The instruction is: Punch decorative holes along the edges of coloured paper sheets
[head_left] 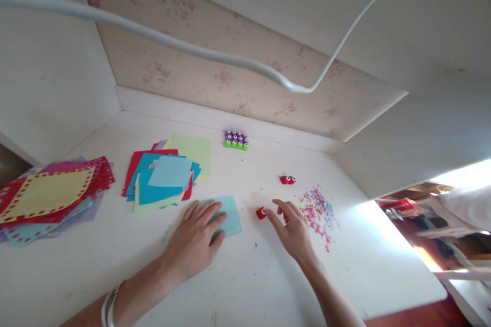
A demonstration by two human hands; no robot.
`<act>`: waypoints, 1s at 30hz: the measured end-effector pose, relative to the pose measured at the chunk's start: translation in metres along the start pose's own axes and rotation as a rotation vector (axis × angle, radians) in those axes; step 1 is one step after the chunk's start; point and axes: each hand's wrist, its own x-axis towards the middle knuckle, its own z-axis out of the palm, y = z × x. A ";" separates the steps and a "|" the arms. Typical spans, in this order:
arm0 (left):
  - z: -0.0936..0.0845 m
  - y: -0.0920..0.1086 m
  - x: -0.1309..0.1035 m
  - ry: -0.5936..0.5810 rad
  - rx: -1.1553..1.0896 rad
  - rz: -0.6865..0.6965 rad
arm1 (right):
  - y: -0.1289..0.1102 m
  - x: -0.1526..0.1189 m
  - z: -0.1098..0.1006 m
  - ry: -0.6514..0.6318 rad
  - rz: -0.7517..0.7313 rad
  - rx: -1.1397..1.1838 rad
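My left hand point(201, 237) lies flat with its fingers stretched over a light blue paper sheet point(230, 209), covering the sheet's left part. Small holes show along the near edge of that sheet. To its right stands a small red craft punch point(261, 212) with a white button. Beside the punch is my right hand point(289, 225), thumb and forefinger apart, the thumb tip at the button; whether it touches is hard to tell. Two more red craft punches point(287, 180) sit farther back.
Plain coloured sheets point(164, 184) are piled behind my left hand. At far left lies a heap of sheets with punched borders point(53, 191). Purple and green punches point(236, 140) stand in rows by the back wall. Paper confetti point(317, 212) is scattered at right. A white cable point(184, 46) hangs across above.
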 end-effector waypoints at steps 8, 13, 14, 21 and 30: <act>0.004 -0.006 0.000 0.017 0.036 0.050 | -0.002 0.011 0.005 -0.130 -0.004 0.089; 0.008 -0.008 -0.001 0.054 0.055 0.067 | 0.020 0.028 -0.005 -0.066 0.014 0.002; 0.008 -0.008 -0.001 0.058 0.054 0.068 | 0.025 0.032 -0.006 -0.055 0.019 -0.021; 0.007 -0.007 -0.001 0.062 0.056 0.071 | 0.066 0.069 -0.026 0.066 0.126 -0.137; 0.005 -0.007 0.000 0.069 0.040 0.069 | 0.135 0.093 -0.038 0.040 0.316 -0.268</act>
